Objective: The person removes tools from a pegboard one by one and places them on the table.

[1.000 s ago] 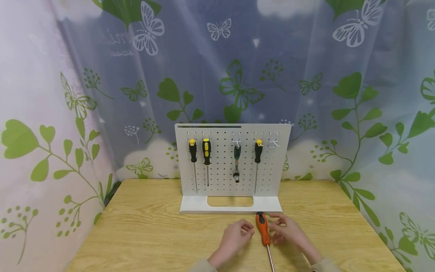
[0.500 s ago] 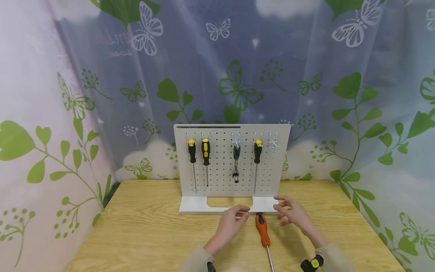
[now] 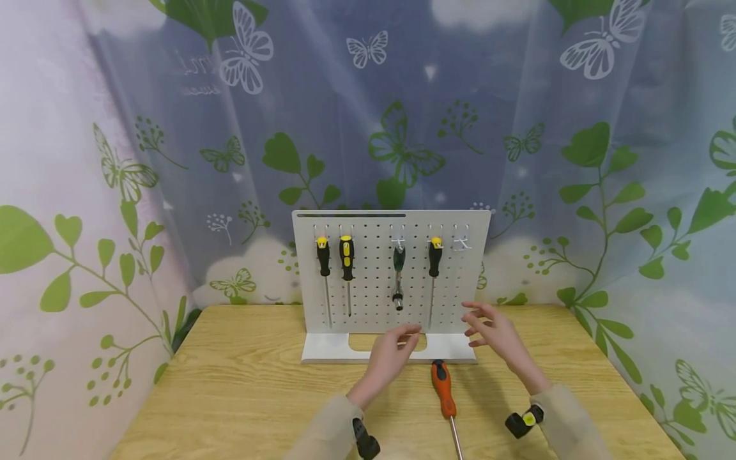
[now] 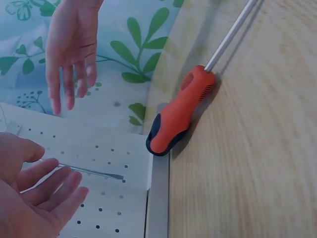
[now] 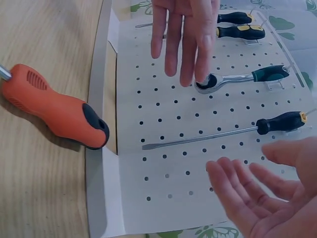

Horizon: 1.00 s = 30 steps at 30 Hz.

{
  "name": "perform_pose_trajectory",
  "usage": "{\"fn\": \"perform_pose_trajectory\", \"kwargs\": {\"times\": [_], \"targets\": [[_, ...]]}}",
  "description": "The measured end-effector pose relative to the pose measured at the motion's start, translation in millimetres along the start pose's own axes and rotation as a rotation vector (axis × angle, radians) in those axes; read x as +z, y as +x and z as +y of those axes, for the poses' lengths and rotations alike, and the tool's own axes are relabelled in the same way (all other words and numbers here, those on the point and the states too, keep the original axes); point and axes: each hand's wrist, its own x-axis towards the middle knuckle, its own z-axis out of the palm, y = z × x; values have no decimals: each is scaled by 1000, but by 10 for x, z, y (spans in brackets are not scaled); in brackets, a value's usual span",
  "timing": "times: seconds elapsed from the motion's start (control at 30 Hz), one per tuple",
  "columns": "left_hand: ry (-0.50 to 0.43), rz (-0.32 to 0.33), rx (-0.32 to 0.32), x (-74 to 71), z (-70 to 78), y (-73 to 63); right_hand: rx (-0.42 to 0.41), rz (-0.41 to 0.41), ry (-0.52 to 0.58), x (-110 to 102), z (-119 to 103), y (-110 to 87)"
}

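My left hand (image 3: 391, 358) hovers before the lower part of a white pegboard (image 3: 376, 287), fingers relaxed and holding nothing. To its right my right hand (image 3: 499, 335) is raised near the board's lower right side, fingers loosely spread, also holding nothing. Between and below the hands, an orange and black screwdriver (image 3: 443, 390) lies on the table, its handle end close to the board's base and its shaft toward me. On the board hang a slotted screwdriver (image 5: 208, 136) near my right hand, a green-handled ratchet wrench (image 5: 267, 74), and two more yellow and black screwdrivers (image 3: 324, 257) (image 3: 347, 258) at left.
An unoccupied wire hook (image 3: 462, 244) sticks out at the board's upper right. The board's white base (image 3: 328, 348) has a cutout and stands on the wooden table (image 3: 241, 383). A patterned curtain (image 3: 322, 102) hangs behind and at the sides.
Both hands have moved up and away from beside the orange screwdriver toward the pegboard, the right one also outward. The orange screwdriver stays in place on the table.
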Motion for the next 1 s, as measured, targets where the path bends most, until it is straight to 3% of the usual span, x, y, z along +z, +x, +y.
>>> {"fn": "perform_pose_trajectory", "kwargs": {"times": [0.47,1.0], "targets": [[-102,35,11,34,20,172,-88,78,5,-1,-78,154],[-170,32,-16,214,-168,246,-174,99,-3,31,-58,320]]}}
